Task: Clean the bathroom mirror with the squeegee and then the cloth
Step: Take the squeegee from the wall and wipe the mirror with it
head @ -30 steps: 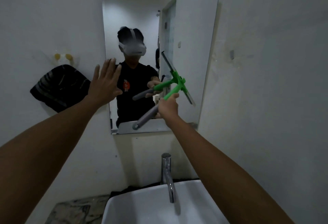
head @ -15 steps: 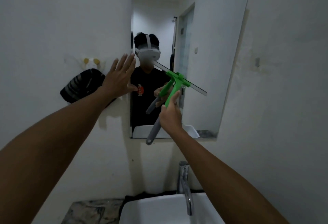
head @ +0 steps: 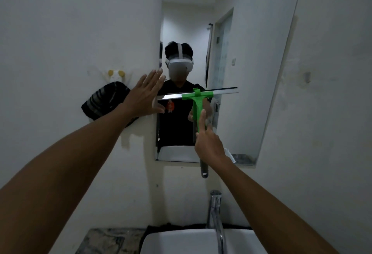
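Green squeegee (head: 198,103): blade level, handle down

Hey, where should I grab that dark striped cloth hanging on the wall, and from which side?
Grip the dark striped cloth by its bunched top just under the wall hook, coming from the front with the free left hand and lifting upward; it hangs from there, so that likely frees it.

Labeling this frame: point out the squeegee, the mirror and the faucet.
squeegee (head: 198,110): head view, on the green neck below the blade.
mirror (head: 251,72): head view, on the bare glass right of the reflected person.
faucet (head: 216,213): head view, on the chrome spout above the sink.
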